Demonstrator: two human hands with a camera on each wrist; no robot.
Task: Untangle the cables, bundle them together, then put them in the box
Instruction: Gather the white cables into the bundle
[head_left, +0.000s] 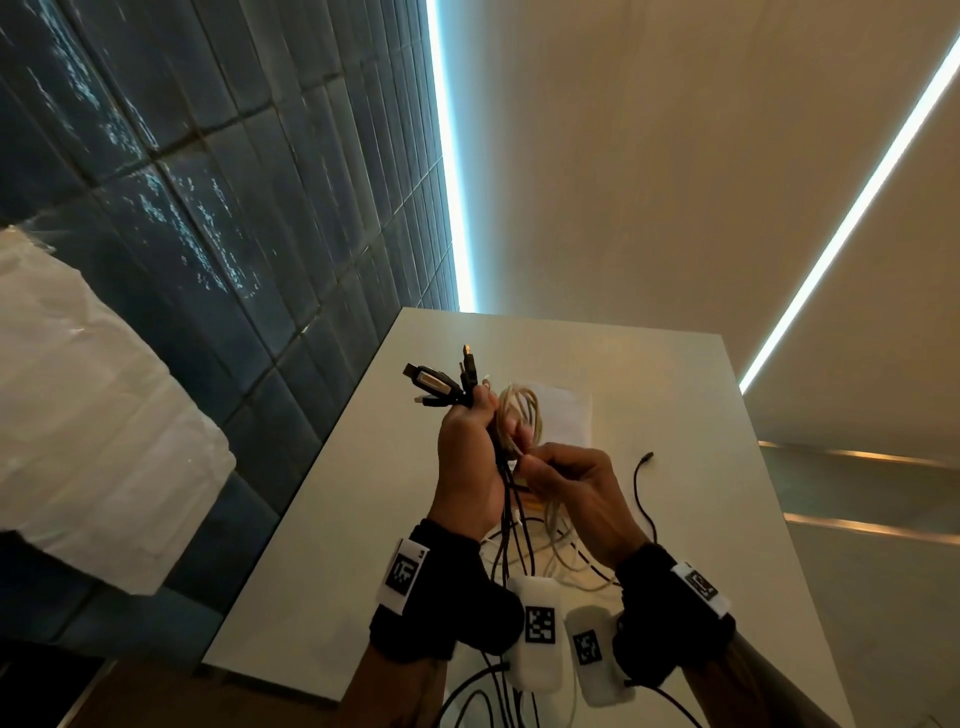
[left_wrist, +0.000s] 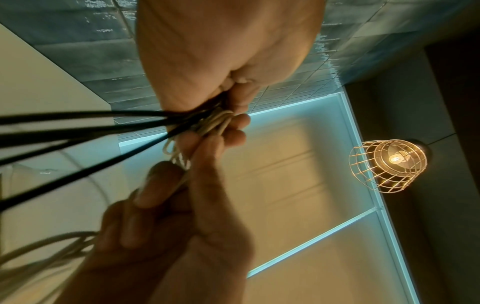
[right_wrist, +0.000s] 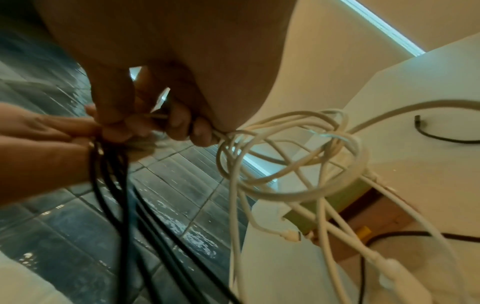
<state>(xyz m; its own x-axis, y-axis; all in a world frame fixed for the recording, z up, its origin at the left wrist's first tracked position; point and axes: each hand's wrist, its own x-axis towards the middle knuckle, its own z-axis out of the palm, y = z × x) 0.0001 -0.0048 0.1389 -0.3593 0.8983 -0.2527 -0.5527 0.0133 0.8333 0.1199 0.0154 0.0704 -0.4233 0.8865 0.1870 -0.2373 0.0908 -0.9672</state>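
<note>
Cables (head_left: 511, 499) gathered in left hand (head_left: 467, 457), fist closed round black leads, plugs (head_left: 441, 382) sticking out above that grip. Right hand (head_left: 566, 483) just beside it pinches white strands (right_wrist: 285, 164), loops still knotted below. Advice: keep left grip firm, feed white loops free singly. Beyond, box (right_wrist: 363, 216) on table (head_left: 675, 415).

Head view looks down at hands (head_left: 519, 467); wrist views close-up (left faces ceiling); all share cables (head_left: 511, 512).

Glossy dark wall tiles (head_left: 218, 218), matt pale table (head_left: 649, 395), smooth white cables (right_wrist: 298, 164) (plastic-sheathed), brown cardboard box (right_wrist: 384, 216)
</note>
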